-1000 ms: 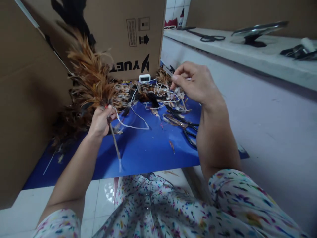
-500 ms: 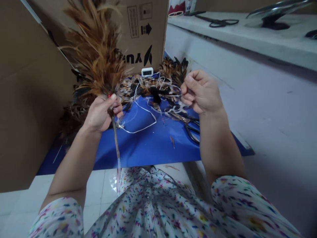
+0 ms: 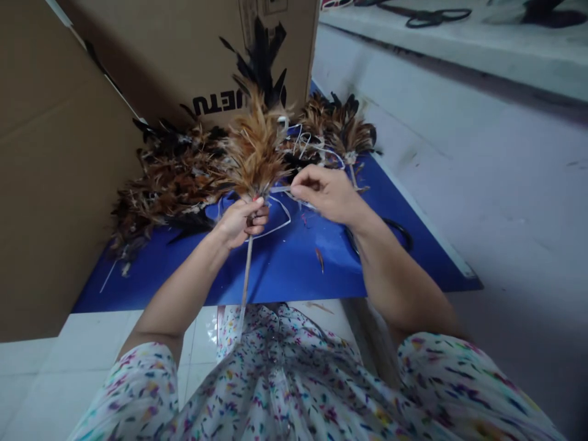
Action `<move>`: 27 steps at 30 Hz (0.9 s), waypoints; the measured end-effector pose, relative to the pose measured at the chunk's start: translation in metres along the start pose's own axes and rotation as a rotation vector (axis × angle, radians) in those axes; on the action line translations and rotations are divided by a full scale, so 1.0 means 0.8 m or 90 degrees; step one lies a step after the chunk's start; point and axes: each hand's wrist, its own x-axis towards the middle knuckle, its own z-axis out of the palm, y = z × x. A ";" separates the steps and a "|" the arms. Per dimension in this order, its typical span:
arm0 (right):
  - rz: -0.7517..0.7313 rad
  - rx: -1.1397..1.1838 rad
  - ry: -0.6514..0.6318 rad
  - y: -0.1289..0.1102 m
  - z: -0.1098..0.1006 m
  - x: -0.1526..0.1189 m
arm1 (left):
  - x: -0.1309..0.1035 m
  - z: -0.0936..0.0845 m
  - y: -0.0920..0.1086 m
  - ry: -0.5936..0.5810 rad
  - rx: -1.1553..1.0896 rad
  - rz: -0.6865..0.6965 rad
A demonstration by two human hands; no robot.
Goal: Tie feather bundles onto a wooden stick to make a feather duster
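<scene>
My left hand (image 3: 242, 222) is closed round the stick of a feather duster (image 3: 258, 147), just below its brown and black feathers. The duster stands nearly upright, its thin stick (image 3: 247, 269) reaching down past the table edge. A bit of red shows at the feather base, by my left thumb. To the right, my right hand (image 3: 328, 193) pinches a pale plastic strip (image 3: 279, 189) that runs toward the feather base. A thin white cord (image 3: 288, 215) loops between the hands. Scissors with black handles (image 3: 400, 231) lie partly hidden by my right forearm.
Piles of brown feathers (image 3: 169, 177) cover the back left of the blue table (image 3: 294, 275). Another feather bundle (image 3: 351, 131) lies at the back right. Cardboard box walls (image 3: 184, 55) rise behind and left. A ledge on the right holds more scissors (image 3: 438, 17).
The duster in my left hand has come lower and to the right. My right hand has moved left, closer to it, and the pale strip between them is shorter. The view has tilted down.
</scene>
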 end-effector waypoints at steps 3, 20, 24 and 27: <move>-0.047 -0.071 -0.093 0.002 0.016 -0.003 | 0.003 0.000 -0.011 -0.007 -0.003 -0.034; -0.096 -0.322 -0.224 0.011 0.038 -0.012 | 0.005 -0.010 -0.031 -0.084 -0.024 -0.096; -0.103 -0.310 -0.199 0.016 0.044 -0.014 | 0.006 -0.009 -0.031 -0.079 -0.024 -0.096; -0.098 -0.276 -0.177 0.019 0.044 -0.013 | 0.004 -0.008 -0.031 -0.057 -0.016 -0.084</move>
